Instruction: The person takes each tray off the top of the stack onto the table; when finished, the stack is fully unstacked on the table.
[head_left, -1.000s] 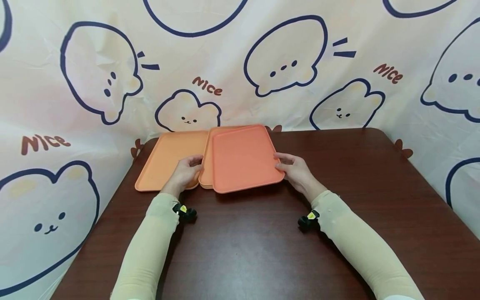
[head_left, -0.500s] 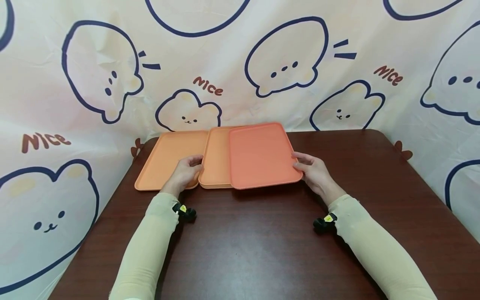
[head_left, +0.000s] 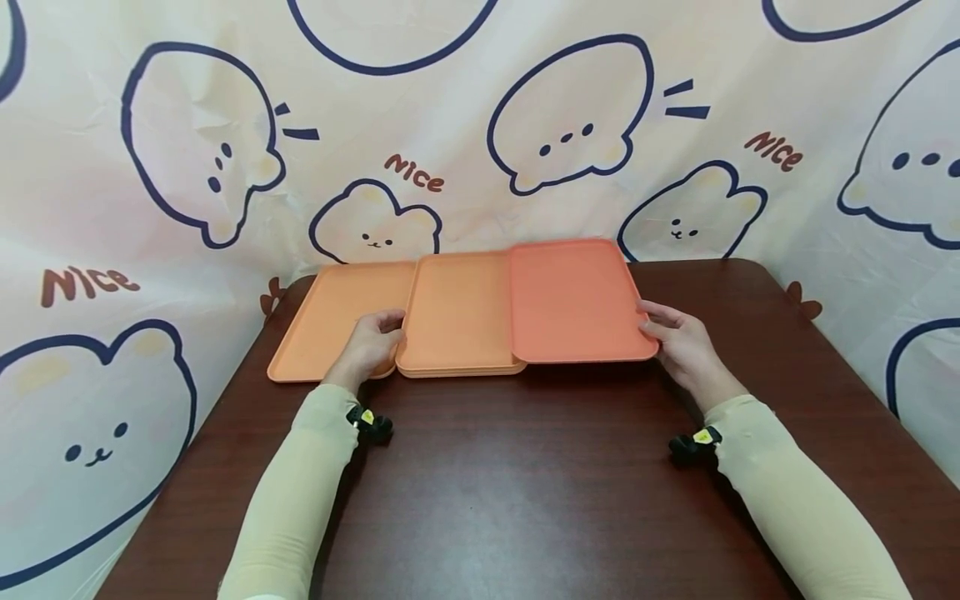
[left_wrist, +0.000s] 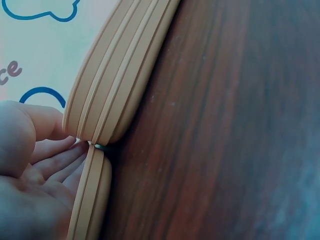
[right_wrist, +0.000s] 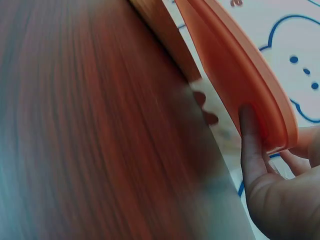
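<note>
A coral tray [head_left: 577, 304] is pinched at its right edge by my right hand [head_left: 688, 350]. In the right wrist view, one finger lies against the underside of this raised tray [right_wrist: 240, 75]. Its left edge overlaps the right side of the light orange stacked trays [head_left: 459, 312] in the middle. Over the light orange trays on the left [head_left: 337, 308] rests my left hand [head_left: 371, 340], its fingertips touching the left edge of the middle stack. The left wrist view shows that stack's layered rims [left_wrist: 112, 80] above the thinner left stack [left_wrist: 92, 192]; some fingers are partly hidden behind the rims.
The trays lie along the back edge of a dark brown wooden table [head_left: 480, 483]. Behind and beside it hangs a pale cloth [head_left: 465, 100] printed with cartoon bears. A small black device [head_left: 693, 448] sits at the right wrist, another [head_left: 372, 425] at the left.
My right hand has carried the coral tray rightward off most of the middle stack, uncovering the light orange tray beneath. The coral tray has straightened slightly. My left hand has stayed in place.
</note>
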